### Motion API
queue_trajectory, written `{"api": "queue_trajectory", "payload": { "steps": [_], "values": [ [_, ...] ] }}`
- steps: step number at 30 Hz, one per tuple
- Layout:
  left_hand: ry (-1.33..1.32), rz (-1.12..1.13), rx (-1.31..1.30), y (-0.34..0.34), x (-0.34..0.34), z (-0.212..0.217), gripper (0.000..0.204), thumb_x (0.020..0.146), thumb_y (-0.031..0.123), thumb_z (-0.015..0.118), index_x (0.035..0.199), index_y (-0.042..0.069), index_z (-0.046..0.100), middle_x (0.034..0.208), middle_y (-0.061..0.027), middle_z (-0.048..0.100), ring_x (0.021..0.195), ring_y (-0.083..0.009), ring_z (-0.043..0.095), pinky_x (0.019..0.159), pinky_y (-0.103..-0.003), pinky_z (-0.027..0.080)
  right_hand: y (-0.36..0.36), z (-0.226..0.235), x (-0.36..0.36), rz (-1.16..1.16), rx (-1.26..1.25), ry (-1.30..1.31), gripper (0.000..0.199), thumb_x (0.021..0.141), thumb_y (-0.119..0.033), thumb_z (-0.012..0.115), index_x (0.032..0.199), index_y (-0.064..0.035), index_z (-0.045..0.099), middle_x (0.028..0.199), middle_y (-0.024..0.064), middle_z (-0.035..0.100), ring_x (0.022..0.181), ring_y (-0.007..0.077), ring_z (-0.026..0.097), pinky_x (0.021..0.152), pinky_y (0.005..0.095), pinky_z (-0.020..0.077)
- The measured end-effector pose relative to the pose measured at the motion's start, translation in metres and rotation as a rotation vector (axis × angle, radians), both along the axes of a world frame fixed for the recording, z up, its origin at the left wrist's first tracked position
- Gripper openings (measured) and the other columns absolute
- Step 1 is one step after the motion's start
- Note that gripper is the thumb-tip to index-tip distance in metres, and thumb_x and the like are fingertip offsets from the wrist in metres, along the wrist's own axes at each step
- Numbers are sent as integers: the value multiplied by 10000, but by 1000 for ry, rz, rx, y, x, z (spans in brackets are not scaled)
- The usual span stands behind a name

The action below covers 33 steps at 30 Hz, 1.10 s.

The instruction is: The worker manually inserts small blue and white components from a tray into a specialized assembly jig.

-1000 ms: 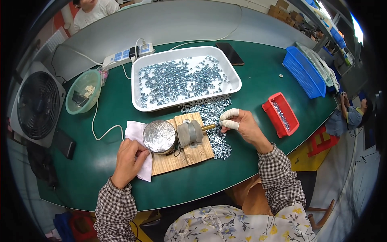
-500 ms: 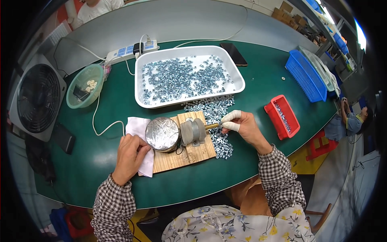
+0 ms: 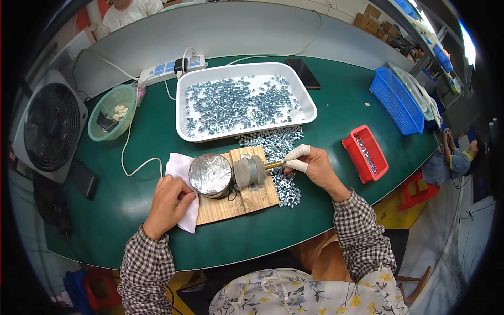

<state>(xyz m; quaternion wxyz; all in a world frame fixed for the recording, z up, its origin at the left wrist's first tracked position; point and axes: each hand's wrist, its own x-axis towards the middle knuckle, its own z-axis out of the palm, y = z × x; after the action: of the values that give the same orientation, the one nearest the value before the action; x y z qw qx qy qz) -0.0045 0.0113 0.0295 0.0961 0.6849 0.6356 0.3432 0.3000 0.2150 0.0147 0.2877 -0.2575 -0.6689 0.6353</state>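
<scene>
A small motor rig stands on a wooden board (image 3: 218, 210): a foil-covered cylinder (image 3: 210, 175), a grey-wrapped clamp (image 3: 250, 172) and a brass-coloured shaft (image 3: 274, 165) pointing right. At the shaft's free end my right hand (image 3: 317, 167), with white covers on the thumb and forefinger, pinches a small metal nut; the fingertips partly hide it. My left hand (image 3: 169, 202) lies with curled fingers on a folded white cloth (image 3: 188, 222), left of the cylinder; what its fingers grip, if anything, is hidden. A pile of small metal nuts (image 3: 287, 190) lies under and beyond my right hand.
Behind the rig is a white tray (image 3: 314, 112) of nuts. A red bin (image 3: 381, 170) and blue basket (image 3: 386, 102) stand right; a green bowl (image 3: 97, 137) and fan (image 3: 52, 123) stand left. A phone (image 3: 303, 73), power strip (image 3: 152, 76) and cable lie behind.
My right hand stays at the shaft's tip, its fingers shifted very slightly. My left hand keeps its place on the cloth. The whole view has moved a little.
</scene>
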Motion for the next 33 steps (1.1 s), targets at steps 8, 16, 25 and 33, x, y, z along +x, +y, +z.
{"api": "queue_trajectory", "payload": {
  "steps": [8, 16, 25, 33],
  "values": [
    [-18, 17, 14, -1, -2, -4, 122, 780, 72, 687, 761, 50, 568, 686, -46, 517, 688, -214, 466, 665, -328, 353, -1, 7, -1, -10, -58, -39, 56, 874, 9, 628, 928, 24, 627, 949, 101, 648, 776, 164, 664, 717, 276, 558],
    [-22, 6, 21, -1, -2, -7, 117, 778, 75, 686, 764, 53, 572, 690, -46, 525, 688, -216, 475, 670, -328, 361, 55, 37, -22, -215, 555, -133, 121, 865, -49, 659, 950, 36, 644, 877, 50, 671, 789, 138, 650, 725, 255, 528],
    [-5, 15, 30, -1, 0, -2, 118, 776, 68, 684, 768, 49, 568, 690, -45, 539, 692, -223, 479, 669, -337, 364, 21, 17, 2, -305, 543, -525, 131, 830, -71, 699, 915, 22, 661, 815, 57, 664, 731, 103, 611, 678, 249, 501],
    [-5, 16, 24, 0, 0, -3, 125, 768, 53, 687, 765, 48, 563, 692, -48, 542, 694, -226, 479, 666, -340, 366, 23, 6, 2, -230, 727, -592, 150, 812, -64, 719, 895, 32, 640, 781, 34, 632, 699, 86, 581, 643, 238, 486]
  ]
}}
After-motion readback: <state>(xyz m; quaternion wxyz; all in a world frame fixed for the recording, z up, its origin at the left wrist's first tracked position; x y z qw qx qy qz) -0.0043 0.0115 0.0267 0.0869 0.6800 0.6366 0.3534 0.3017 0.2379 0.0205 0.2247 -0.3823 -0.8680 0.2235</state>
